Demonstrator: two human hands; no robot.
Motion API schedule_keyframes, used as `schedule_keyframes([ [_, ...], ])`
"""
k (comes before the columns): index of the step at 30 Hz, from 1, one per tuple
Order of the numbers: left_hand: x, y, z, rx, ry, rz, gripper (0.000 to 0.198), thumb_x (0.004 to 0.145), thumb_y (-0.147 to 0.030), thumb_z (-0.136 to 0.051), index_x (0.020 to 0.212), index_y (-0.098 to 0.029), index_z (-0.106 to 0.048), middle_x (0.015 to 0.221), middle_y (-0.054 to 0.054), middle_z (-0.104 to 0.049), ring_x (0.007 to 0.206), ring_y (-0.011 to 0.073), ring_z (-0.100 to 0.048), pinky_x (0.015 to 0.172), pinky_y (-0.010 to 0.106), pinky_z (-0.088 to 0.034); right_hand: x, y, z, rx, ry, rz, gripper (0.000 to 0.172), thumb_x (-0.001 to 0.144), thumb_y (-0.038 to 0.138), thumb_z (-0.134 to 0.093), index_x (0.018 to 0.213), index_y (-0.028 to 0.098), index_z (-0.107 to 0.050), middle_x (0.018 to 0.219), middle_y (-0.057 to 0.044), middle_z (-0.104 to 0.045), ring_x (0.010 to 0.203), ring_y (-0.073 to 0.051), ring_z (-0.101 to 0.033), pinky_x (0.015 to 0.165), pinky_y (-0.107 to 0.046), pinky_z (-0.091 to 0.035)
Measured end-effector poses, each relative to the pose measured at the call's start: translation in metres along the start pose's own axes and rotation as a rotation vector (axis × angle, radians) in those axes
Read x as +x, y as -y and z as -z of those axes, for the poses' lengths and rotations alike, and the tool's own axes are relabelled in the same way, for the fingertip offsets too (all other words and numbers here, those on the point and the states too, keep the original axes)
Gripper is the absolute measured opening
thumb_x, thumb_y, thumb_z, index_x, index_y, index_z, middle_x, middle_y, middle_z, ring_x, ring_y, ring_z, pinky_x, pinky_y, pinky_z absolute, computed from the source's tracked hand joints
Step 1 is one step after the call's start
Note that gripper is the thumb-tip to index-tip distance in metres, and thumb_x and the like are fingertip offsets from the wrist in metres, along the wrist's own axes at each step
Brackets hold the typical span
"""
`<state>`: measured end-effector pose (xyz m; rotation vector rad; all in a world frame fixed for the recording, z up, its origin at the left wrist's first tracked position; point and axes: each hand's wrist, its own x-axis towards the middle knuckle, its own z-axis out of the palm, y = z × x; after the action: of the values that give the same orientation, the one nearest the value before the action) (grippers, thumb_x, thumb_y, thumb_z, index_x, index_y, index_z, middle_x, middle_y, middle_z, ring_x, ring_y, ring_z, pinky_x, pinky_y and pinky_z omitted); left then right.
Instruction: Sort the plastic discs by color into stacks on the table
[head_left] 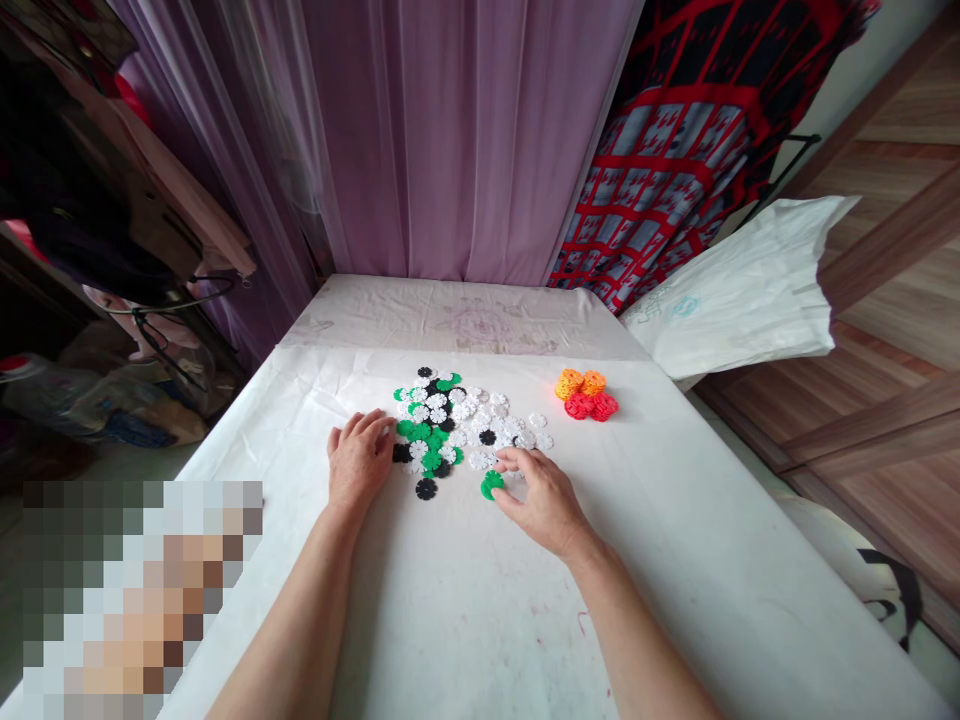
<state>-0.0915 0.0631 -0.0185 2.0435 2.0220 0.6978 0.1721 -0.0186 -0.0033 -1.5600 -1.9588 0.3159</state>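
Note:
Snowflake-shaped plastic discs lie in a loose heap: white discs (469,405), green discs (424,434) and black discs (426,489) mixed together. My left hand (358,462) rests on the table at the heap's left edge, fingers stretched out and holding nothing I can see. My right hand (546,500) is at the heap's near right side, its thumb and fingers apart. A small stack of green discs (492,486) sits by the right thumb and fingertips, which reach to its edge. Some white discs are partly hidden behind the right fingers.
Orange disc stacks (581,383) and red disc stacks (591,405) stand together to the right of the heap on the white-covered table (450,610). A white bag (742,285) is beyond the table's right edge. Purple curtains (465,140) hang behind, and clothes (142,190) hang left.

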Motion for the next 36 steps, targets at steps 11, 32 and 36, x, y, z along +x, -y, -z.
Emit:
schedule_keyframes([
  [11, 0.000, 0.001, -0.001, 0.004, -0.017, -0.016, 0.033, 0.095, -0.035, -0.043, 0.113, -0.031, -0.070, 0.136, 0.003, -0.064, 0.136, 0.0290, -0.046, 0.114, 0.056, -0.026, -0.001, 0.007, 0.001, -0.114, 0.072, 0.032, 0.039, 0.073, 0.011, -0.062, 0.110, 0.025, -0.061, 0.095, -0.001, -0.074, 0.091, -0.022, -0.063, 0.083, -0.035, -0.048],
  [32, -0.001, -0.002, 0.003, 0.004, -0.002, -0.006, 0.033, 0.094, -0.033, -0.044, 0.113, -0.032, -0.071, 0.137, 0.002, -0.063, 0.136, 0.0283, -0.046, 0.115, 0.055, -0.027, -0.018, -0.002, 0.010, 0.127, 0.226, -0.135, 0.024, 0.081, 0.019, -0.056, 0.079, 0.027, -0.079, 0.073, 0.000, -0.073, 0.063, -0.014, -0.063, 0.059, -0.024, -0.045],
  [36, -0.001, -0.002, 0.003, 0.010, 0.006, -0.005, 0.034, 0.095, -0.034, -0.043, 0.114, -0.031, -0.070, 0.138, 0.002, -0.062, 0.137, 0.0288, -0.045, 0.115, 0.055, -0.026, -0.016, -0.001, 0.009, 0.115, 0.218, -0.158, 0.023, 0.082, 0.020, -0.058, 0.081, 0.027, -0.080, 0.075, 0.001, -0.074, 0.063, -0.014, -0.063, 0.058, -0.024, -0.044],
])
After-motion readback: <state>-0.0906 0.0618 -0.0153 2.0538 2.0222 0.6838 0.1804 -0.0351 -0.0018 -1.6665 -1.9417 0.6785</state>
